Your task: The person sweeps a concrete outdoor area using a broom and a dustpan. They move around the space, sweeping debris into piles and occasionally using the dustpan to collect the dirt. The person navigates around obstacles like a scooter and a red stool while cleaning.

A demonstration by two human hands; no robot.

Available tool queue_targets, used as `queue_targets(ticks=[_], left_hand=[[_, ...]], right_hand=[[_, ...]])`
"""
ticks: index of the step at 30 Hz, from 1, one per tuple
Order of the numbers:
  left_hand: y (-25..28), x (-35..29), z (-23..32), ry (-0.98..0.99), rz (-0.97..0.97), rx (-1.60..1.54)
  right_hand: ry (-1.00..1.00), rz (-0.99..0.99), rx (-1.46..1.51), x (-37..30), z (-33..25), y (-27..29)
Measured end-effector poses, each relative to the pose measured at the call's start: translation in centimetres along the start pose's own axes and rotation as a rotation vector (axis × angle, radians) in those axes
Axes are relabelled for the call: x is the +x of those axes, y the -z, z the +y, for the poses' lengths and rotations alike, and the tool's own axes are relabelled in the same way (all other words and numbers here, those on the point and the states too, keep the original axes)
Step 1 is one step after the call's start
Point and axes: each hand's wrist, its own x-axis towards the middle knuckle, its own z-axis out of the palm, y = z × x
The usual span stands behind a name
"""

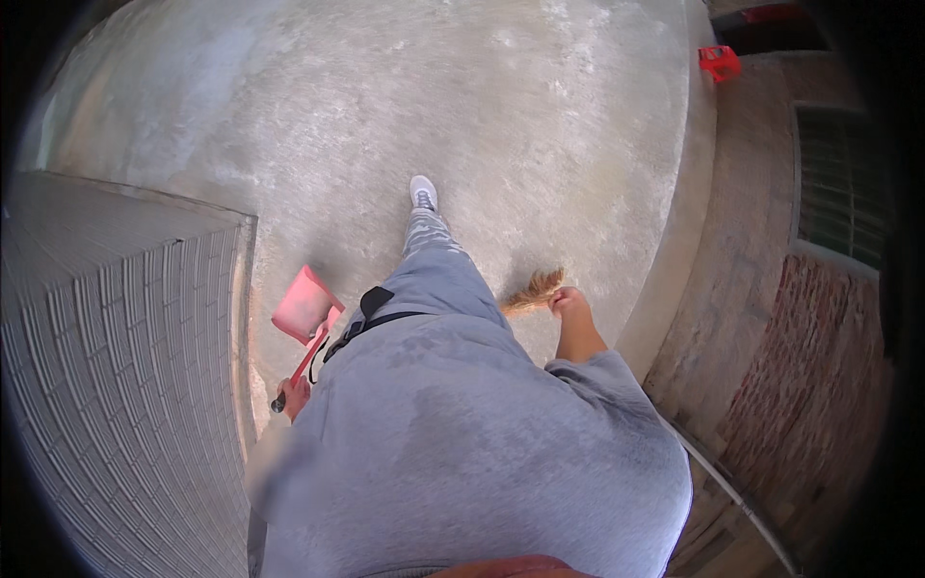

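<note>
A pink dustpan (pixel 304 306) with a long red handle hangs low on my left side, its scoop in front of the hand. My left hand (pixel 297 395) is closed around the dark-tipped end of that handle. On my right side, my right hand (pixel 568 302) is closed at a straw broom (pixel 535 292), whose bristles show between the hand and my leg. The broom's handle is hidden, and the grip itself shows only in part. One foot in a light shoe (pixel 423 193) is stretched forward on the concrete.
A grey tiled wall (pixel 125 347) stands close on the left, its corner near the dustpan. To the right run a low concrete kerb (pixel 674 241), a brick wall (pixel 795 356) and a pipe (pixel 737 496). A red plastic object (pixel 719 64) sits at the far right, beyond the kerb.
</note>
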Motion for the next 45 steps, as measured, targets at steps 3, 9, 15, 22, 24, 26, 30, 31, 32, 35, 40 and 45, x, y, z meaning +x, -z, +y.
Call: queue_targets(ticks=[3, 9, 15, 22, 24, 26, 30, 31, 32, 35, 40, 45], left_hand=[[-0.4, 3.4, 2.5, 0.163, 0.036, -0.193], [-10.1, 0.7, 7.6, 0.059, 0.075, -0.341], [-21.0, -5.0, 18.2, 0.100, 0.202, -0.514], [-28.8, 1.1, 25.9, 0.070, 0.116, -0.502], [-30.9, 3.7, 27.9, 0.083, 0.126, -0.497], [-33.0, 6.8, 29.2, 0.097, 0.111, -0.461], [-37.3, 13.1, 32.6, 0.104, 0.015, -0.370], [-38.1, 14.6, 33.3, 0.083, -0.023, -0.349], [-39.1, 16.1, 34.5, 0.064, -0.072, -0.321], [-37.7, 24.9, 32.6, -0.219, -0.246, 0.044], [-40.5, 27.6, 38.5, 0.010, -0.274, -0.121], [-43.8, 28.3, 45.6, -0.033, -0.308, -0.077]], right_hand=[[-0.033, 0.000, -0.004, -1.3, -3.3, -7.3], [-0.003, -0.048, -0.143, -4.7, -12.9, -23.5], [0.047, -0.152, -0.351, -8.0, -17.8, -40.3], [0.175, -0.216, -0.646, -14.9, -15.6, -56.2], [0.266, -0.281, -0.751, -18.7, -13.5, -59.4], [0.370, -0.339, -0.831, -21.9, -12.3, -62.7], [0.328, -0.350, -0.755, -23.6, -12.4, -64.0], [0.292, -0.348, -0.712, -23.5, -12.8, -64.2], [0.248, -0.344, -0.664, -23.2, -13.2, -64.3], [0.129, -0.363, -0.559, -23.8, -13.6, -66.9], [0.089, -0.332, -0.455, -24.3, -13.0, -71.3], [0.067, -0.261, -0.520, -24.9, -14.9, -78.2]])
